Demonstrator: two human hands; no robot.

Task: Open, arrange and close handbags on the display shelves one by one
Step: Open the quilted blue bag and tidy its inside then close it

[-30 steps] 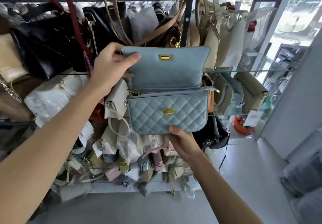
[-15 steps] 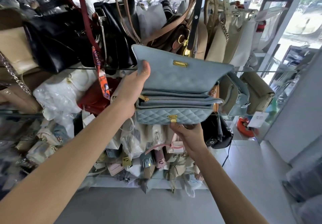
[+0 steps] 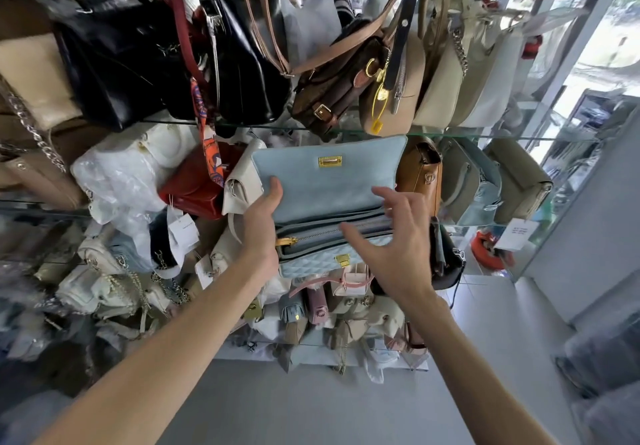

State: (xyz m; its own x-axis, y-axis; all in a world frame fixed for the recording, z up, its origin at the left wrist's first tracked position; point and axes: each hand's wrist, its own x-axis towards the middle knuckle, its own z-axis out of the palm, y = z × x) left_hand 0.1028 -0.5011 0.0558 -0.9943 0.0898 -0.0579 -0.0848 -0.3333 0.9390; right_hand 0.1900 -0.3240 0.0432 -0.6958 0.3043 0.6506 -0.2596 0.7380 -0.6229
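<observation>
The blue quilted handbag [image 3: 325, 209] now sits on the glass shelf [image 3: 502, 138] between the cream bag [image 3: 242, 178] and tan bag [image 3: 420, 171], flap raised. The left hand [image 3: 259, 226] grips its side; the right hand [image 3: 398, 247] has left the bottom, fingers [image 3: 384, 192] spread and released above the zip, likely to arrange inside.

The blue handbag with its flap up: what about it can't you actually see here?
- blue handbag, head view: the inside of its pockets, too narrow and dark.
- Its right end, behind the right hand.
- Its left side, behind the left hand.
- Its strap: not visible.
</observation>
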